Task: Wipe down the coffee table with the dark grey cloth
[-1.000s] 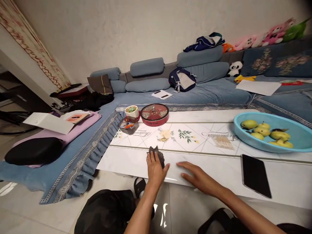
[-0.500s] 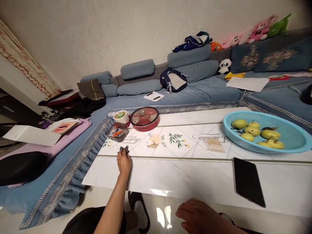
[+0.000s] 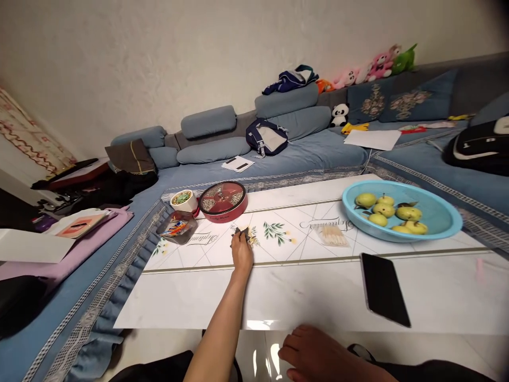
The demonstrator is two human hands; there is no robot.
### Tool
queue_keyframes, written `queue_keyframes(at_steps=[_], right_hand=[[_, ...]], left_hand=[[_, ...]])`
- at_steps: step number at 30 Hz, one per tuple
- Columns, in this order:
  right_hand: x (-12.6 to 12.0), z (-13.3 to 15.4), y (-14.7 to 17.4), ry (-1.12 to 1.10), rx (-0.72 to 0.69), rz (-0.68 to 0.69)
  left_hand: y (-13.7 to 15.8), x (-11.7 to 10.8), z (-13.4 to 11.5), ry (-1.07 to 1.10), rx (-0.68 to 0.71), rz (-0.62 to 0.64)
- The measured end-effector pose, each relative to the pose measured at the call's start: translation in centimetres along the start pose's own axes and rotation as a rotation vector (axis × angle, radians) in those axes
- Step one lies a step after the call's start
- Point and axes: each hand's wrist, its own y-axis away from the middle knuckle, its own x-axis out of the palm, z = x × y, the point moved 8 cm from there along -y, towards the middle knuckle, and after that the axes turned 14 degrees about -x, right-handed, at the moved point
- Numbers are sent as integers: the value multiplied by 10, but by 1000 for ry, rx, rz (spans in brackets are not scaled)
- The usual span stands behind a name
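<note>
My left hand (image 3: 242, 253) is closed over a small dark grey cloth (image 3: 243, 232) and presses it on the patterned table cover (image 3: 214, 257). Just right of the cloth lies a patch of small golden-brown bits (image 3: 254, 240), partly hidden by the hand. Behind the hand stands a round red snack box (image 3: 223, 201) with a clear-windowed lid. Left of it is a dark translucent tray (image 3: 177, 228) holding colourful wrappers. Near the table's front edge hovers my right hand (image 3: 308, 353), fingers loosely bent and a little apart, with nothing visible in it.
A blue basin (image 3: 401, 233) of green-yellow pears sits at the right. In front of it lie a black tablet (image 3: 385, 289) and a bag of toothpicks (image 3: 333, 235). A potted succulent (image 3: 184, 200) stands at the back left. A blue sofa (image 3: 302, 156) wraps around the table.
My left hand has slid the cloth rightward along the table cover, from near the tray to the golden-brown bits. My right hand stays by the front edge. The view has shifted right.
</note>
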Motion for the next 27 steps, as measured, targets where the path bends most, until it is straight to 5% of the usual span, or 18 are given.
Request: queue_keyframes(at_steps=[3,6,12,15,17,20,24,27], right_hand=[[2,0,-8,0,5,102],[-5,4,-11,32,8,104],[-6,18,10,126,-30,-38],[5,22,19,224,-62,-127],[13,24,21,280,-96,-159],[18,21,20,318,-123,-150],[10,11,17,277,-90,-93],[13,4,14,199,-80,-13]], left_hand=[[-5,13,-23,81,14,41],[-20,-6,-24,165,-5,52],[-17,-136,84,121,-139,-122],[18,-169,125,14,-179,-181],[41,-155,124,-51,-157,-209],[56,-98,90,-69,-118,-201],[41,-20,29,-5,-151,-160],[22,18,-5,65,-177,-149]])
